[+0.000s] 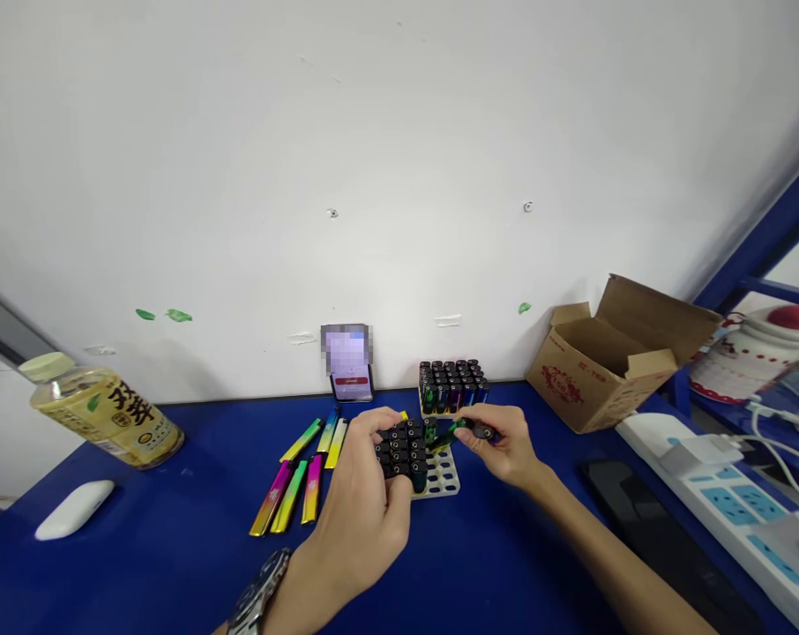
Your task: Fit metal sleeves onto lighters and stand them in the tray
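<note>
My left hand (363, 481) rests on a white tray (444, 476) that stands on the blue table, its fingers curled over the black-capped lighters (403, 448) packed in the tray. My right hand (502, 445) pinches a single dark lighter (469, 430) just above the tray's right side. Behind them stands a second tray full of black-capped lighters (452, 384). Several loose colourful lighter sleeves (300, 481) lie on the table to the left of my left hand. A watch (260, 595) is on my left wrist.
A phone (350, 362) leans on the white wall. A tea bottle (101, 410) lies at far left, a white case (74, 510) below it. An open cardboard box (611, 353) sits at right, with a white power strip (736, 507) and a dark phone (628, 503) nearer.
</note>
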Demonstrator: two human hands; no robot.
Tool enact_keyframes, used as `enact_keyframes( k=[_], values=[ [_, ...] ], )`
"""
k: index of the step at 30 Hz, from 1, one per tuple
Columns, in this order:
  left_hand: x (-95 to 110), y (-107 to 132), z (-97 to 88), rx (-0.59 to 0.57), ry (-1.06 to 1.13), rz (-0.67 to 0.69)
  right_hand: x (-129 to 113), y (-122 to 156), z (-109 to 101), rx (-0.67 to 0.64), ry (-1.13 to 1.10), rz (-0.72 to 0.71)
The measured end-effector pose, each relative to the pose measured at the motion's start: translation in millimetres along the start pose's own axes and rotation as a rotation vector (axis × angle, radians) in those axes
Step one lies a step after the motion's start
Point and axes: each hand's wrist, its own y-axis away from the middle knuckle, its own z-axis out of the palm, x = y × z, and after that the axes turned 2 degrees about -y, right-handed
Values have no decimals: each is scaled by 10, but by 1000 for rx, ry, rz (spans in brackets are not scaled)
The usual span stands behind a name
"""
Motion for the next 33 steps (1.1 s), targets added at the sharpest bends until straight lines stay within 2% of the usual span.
enact_keyframes(
  k=[4, 9, 12, 18, 23, 25, 30, 31, 33],
  values=[
    [1, 23, 19, -43, -57, 19, 88, 95, 77, -110, 63, -49],
    [-9, 25, 36, -66, -87, 13, -59, 15, 32, -391, 448, -32],
    [-14, 17, 40, -88, -89, 11, -129, -13, 59, -454, 523, -7],
    [-12, 18, 43, -91, -93, -2, -83, 53, 185, -423, 261, 183],
    [-21, 24, 45, -102, -98, -13, -84, 68, 159, -345, 39, 222],
    [-19, 21, 37, -107, -93, -22, -99, 56, 166, -267, -51, 258],
    [36, -4, -1, -153, -16, -13, -257, -36, 239, 86, -163, 475],
    [51, -10, -6, -179, 11, 11, -320, -51, 257, 97, -207, 500],
    [76, -15, -8, -230, 63, 62, -466, -62, 297, 41, -331, 510]
  ],
)
